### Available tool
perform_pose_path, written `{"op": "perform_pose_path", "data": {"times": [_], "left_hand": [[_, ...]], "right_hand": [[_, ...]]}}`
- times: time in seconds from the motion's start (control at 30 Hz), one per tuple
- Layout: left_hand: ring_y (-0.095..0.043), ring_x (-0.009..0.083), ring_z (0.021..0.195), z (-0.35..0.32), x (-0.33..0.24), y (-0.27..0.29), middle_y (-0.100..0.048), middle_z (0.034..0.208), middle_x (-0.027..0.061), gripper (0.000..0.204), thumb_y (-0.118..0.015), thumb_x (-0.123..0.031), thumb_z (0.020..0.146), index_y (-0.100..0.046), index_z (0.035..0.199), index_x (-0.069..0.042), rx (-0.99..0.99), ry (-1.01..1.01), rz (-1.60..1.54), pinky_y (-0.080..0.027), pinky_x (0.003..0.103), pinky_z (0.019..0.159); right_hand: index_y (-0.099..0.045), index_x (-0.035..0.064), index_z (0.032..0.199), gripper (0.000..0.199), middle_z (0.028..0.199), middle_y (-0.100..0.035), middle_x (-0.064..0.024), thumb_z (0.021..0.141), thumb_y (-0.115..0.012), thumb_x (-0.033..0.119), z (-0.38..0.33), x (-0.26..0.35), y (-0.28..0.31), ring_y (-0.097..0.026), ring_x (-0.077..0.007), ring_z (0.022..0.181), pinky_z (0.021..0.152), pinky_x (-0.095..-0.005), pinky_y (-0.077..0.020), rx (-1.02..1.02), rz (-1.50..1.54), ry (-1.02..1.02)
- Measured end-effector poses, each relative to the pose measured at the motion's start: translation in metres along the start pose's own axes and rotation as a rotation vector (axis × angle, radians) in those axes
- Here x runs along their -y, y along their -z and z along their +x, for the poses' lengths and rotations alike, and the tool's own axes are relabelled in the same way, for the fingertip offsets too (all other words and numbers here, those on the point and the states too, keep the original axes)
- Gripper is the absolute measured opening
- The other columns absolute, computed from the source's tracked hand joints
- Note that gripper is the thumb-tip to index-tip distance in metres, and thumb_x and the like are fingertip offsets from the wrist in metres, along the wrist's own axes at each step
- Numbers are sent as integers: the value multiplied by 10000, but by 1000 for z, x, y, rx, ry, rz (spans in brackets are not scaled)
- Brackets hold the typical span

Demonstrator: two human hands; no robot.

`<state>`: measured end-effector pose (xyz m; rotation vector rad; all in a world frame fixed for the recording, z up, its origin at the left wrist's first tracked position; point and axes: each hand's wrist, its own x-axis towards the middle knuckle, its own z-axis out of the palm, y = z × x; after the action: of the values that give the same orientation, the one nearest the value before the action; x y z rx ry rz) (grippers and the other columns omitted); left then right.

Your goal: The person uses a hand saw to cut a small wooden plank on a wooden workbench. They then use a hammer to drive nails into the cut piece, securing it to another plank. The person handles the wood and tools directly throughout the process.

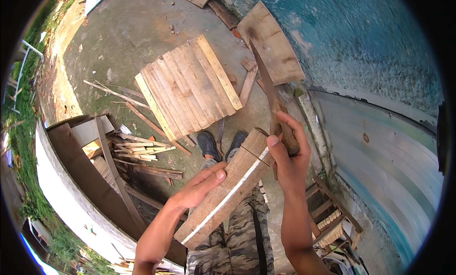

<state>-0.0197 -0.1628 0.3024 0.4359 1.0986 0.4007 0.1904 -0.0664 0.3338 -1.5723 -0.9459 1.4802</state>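
A thick wooden board [228, 192] with a white stripe along its length slants across my lap. A dark cut line crosses it near its far end. My left hand [199, 187] is closed over the board's left edge, thumb on top. In my right hand [292, 163] is the wooden handle of a handsaw [267, 78], gripped beside the board's far end. Its rusty blade points away and upward, clear of the cut line. Whether my right thumb touches the board, I cannot tell.
A slatted wooden panel [183, 87] lies on the concrete ahead of my shoes. On the left, a large white-sided container [61, 180] sits near scrap wood strips [142, 149]. A blue wall [370, 42], metal sheet [375, 132] and wooden rack [332, 222] stand on the right.
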Motion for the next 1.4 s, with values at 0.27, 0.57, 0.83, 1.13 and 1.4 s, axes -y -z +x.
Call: {"op": "perform_pose_path", "data": {"times": [0.27,0.57,0.83,1.13,1.4], "left_hand": [[-679,414,1111,26,-74,3,-668,1177,331,812,-643,-647,922,-562,1347,40,-98,-76,734,-532,470,901],[-617,384,1006,122,-49,46,-581,1109,167,776,-835,-401,778,-529,1402,-56,-454,-543,1213,-505,466,867],[-513,320,1232,272,-8,124,-533,1263,137,902,-826,-331,758,-398,1528,-135,-627,-314,1479,-430,462,988],[-461,353,1284,301,22,134,-470,1398,176,873,-726,-422,869,-298,1578,-145,-666,-248,1474,-373,477,1059],[-475,356,1242,303,22,122,-498,1311,172,846,-728,-421,872,-330,1552,-114,-711,-183,1452,-389,478,1044]], "right_hand": [[-597,38,1323,426,929,-604,21,930,-744,110,10,-7,2,-522,-36,726,624,-203,-409,-179,-89,-73],[-657,6,1288,447,847,-664,-34,946,-757,276,48,-65,8,-561,-54,753,670,-226,-457,-291,-367,-55],[-564,5,1421,473,888,-704,-40,1006,-676,202,-21,-116,39,-582,-52,711,608,-222,-443,-264,-279,-19],[-536,-42,1440,535,783,-695,-67,956,-682,132,-37,-82,65,-597,-61,628,575,-219,-469,2,-430,57],[-558,-10,1437,513,744,-703,-60,958,-679,130,-18,-81,81,-606,-51,600,567,-224,-462,104,-423,-55]]}}
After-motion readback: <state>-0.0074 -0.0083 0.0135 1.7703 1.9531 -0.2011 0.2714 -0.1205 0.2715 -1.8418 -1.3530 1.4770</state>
